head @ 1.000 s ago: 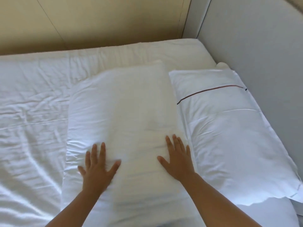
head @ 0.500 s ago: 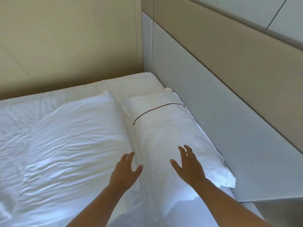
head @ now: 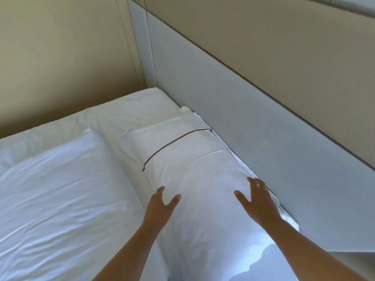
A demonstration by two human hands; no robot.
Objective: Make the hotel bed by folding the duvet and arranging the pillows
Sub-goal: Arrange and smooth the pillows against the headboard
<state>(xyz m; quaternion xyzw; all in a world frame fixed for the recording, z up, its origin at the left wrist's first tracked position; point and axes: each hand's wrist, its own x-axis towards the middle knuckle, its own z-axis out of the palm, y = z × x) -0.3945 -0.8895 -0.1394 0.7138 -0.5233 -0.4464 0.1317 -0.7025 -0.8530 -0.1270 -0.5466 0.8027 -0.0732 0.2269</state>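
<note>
A white pillow with a thin brown stripe lies along the grey headboard on the right. A second, plain white pillow lies to its left on the bed. My left hand hovers over the striped pillow's left edge, fingers spread, holding nothing. My right hand is over the same pillow's right side near the headboard, fingers apart and empty. Whether either hand touches the pillow is unclear.
The grey padded headboard runs diagonally along the right, with a beige wall panel above it. A beige wall closes the far side of the bed. The white bed sheet shows in the far corner.
My hands left the plain pillow and shifted right onto the striped pillow. The view swung right toward the headboard, and both hands now reach further along the striped pillow.
</note>
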